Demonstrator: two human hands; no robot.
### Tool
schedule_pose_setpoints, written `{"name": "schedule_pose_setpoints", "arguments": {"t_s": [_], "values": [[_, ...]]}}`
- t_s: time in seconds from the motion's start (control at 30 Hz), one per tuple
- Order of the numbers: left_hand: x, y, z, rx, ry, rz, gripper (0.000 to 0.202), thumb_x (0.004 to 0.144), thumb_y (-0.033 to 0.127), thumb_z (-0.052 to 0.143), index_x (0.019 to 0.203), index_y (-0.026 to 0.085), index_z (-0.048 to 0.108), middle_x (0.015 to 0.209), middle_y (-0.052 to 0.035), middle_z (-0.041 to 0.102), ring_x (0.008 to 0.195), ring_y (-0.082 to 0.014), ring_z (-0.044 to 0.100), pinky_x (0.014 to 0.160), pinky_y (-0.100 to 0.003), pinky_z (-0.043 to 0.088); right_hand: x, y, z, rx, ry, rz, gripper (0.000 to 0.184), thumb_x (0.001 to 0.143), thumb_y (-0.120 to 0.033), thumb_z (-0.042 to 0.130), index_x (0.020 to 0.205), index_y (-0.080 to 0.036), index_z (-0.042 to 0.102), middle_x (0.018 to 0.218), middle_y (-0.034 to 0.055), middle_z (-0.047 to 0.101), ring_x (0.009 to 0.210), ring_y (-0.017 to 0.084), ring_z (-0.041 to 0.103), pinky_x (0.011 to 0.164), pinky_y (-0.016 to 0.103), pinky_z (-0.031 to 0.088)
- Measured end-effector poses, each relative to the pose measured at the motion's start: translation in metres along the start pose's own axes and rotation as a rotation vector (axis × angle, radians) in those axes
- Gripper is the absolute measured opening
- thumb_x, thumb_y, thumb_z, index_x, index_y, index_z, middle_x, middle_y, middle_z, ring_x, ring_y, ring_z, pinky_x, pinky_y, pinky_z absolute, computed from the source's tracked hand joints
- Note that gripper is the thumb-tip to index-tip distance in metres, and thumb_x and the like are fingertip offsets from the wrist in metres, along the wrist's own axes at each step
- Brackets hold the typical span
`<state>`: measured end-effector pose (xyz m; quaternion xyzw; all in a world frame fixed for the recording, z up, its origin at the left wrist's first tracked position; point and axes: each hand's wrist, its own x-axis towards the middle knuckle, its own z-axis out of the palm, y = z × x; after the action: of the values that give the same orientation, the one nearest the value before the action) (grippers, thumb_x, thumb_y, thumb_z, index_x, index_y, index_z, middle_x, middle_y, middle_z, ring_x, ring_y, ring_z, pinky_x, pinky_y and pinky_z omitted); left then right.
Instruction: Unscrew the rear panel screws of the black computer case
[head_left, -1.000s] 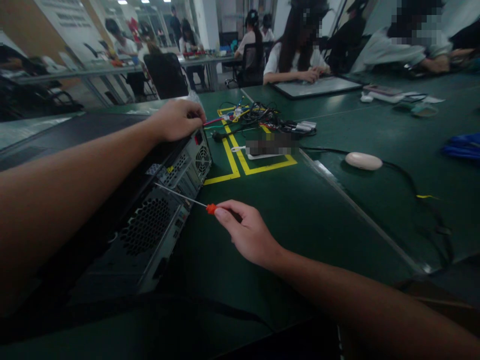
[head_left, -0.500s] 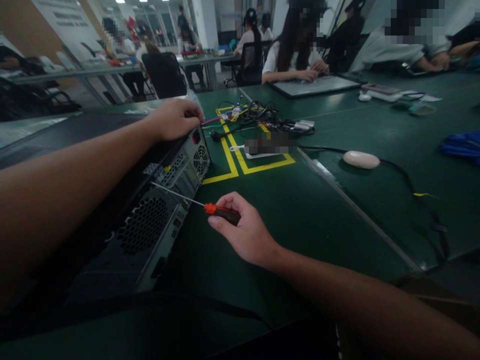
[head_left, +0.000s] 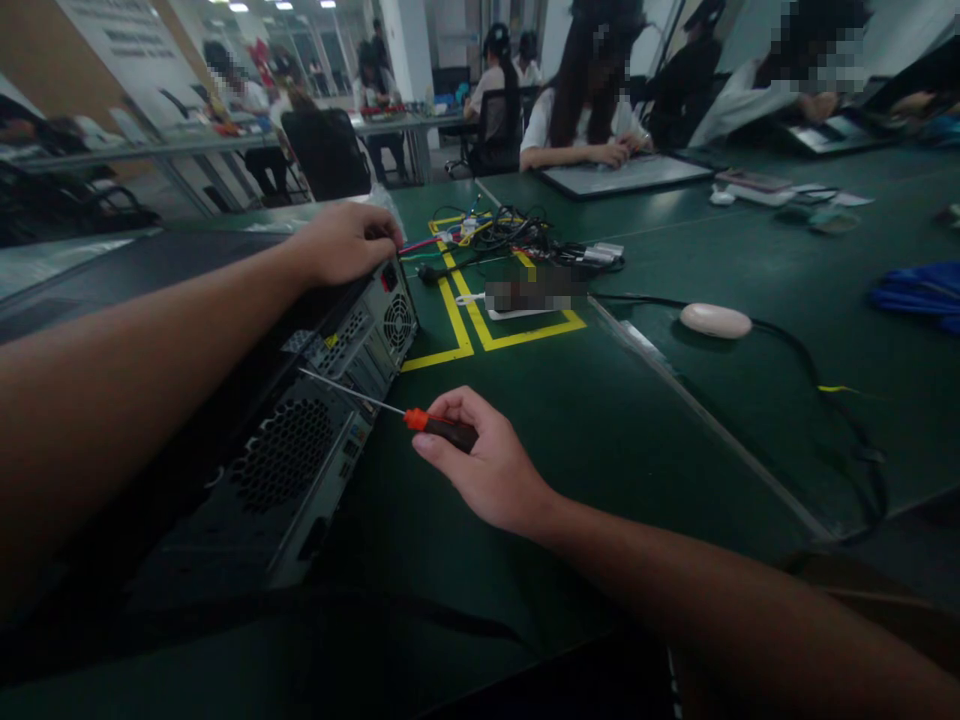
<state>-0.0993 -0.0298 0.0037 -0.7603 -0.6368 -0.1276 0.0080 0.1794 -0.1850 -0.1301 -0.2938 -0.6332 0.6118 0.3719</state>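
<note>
A desktop computer case [head_left: 289,450] lies at the left with its rear panel facing me, showing a round vent and a small fan grille. My left hand [head_left: 352,240] is curled over the case's far top corner, gripping it; some fingertips are hidden. In my right hand [head_left: 480,455] is a screwdriver [head_left: 442,428] with a dark and orange handle, held between thumb and fingers. Its thin shaft points left, the tip at the upper edge of the rear panel. A screw at the tip cannot be made out.
Beyond the case, a tangle of cables [head_left: 517,235] lies across yellow tape marks [head_left: 525,340] on the green table [head_left: 585,430]. A pale oval object [head_left: 715,320] rests on a black cable to the right. Other people sit at the far side, one working over a flat panel [head_left: 630,175].
The view has shifted slightly. Both hands keep their places on the case and the screwdriver, and the screwdriver tip stays at the panel's edge. A person at far right has raised a flat device.
</note>
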Motion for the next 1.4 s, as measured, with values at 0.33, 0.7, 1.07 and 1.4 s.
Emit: {"name": "schedule_pose_setpoints", "arguments": {"t_s": [0.33, 0.7, 1.07, 1.4], "values": [[0.0013, -0.0049, 0.0016, -0.002, 0.001, 0.012, 0.056, 0.1, 0.042, 0.055, 0.133, 0.01, 0.089, 0.13, -0.0147, 0.087, 0.12, -0.0283, 0.076, 0.114, -0.042, 0.056, -0.0017, 0.0004, 0.0002, 0.024, 0.007, 0.006, 0.026, 0.098, -0.039, 0.088, 0.107, -0.027, 0.067, 0.097, -0.003, 0.073, 0.089, 0.021, 0.068, 0.086, 0.038, 0.051], [0.0025, -0.0071, 0.0021, -0.026, 0.016, 0.02, 0.053, 0.097, 0.043, 0.058, 0.129, 0.014, 0.089, 0.129, -0.0148, 0.088, 0.121, -0.0305, 0.077, 0.113, -0.043, 0.057, -0.0022, -0.0029, -0.0017, 0.015, -0.008, 0.025, 0.023, 0.1, -0.038, 0.088, 0.108, -0.027, 0.069, 0.098, -0.0023, 0.074, 0.09, 0.021, 0.07, 0.085, 0.038, 0.053], [0.0022, -0.0072, 0.0028, -0.004, 0.012, 0.041, 0.054, 0.101, 0.042, 0.056, 0.132, 0.011, 0.088, 0.129, -0.0156, 0.087, 0.12, -0.0293, 0.076, 0.112, -0.042, 0.056, -0.0025, 0.0006, -0.0004, -0.003, -0.011, 0.041, 0.02, 0.104, -0.039, 0.089, 0.11, -0.025, 0.075, 0.099, -0.0008, 0.078, 0.092, 0.021, 0.073, 0.087, 0.037, 0.058], [0.0022, -0.0076, 0.0014, -0.02, -0.003, 0.028, 0.058, 0.097, 0.045, 0.057, 0.133, 0.013, 0.089, 0.13, -0.0157, 0.088, 0.121, -0.0299, 0.077, 0.112, -0.041, 0.056, -0.0035, -0.0016, -0.0005, -0.039, -0.025, 0.045, 0.026, 0.116, -0.049, 0.074, 0.112, -0.025, 0.08, 0.094, 0.0005, 0.072, 0.086, 0.021, 0.067, 0.075, 0.035, 0.051]]}}
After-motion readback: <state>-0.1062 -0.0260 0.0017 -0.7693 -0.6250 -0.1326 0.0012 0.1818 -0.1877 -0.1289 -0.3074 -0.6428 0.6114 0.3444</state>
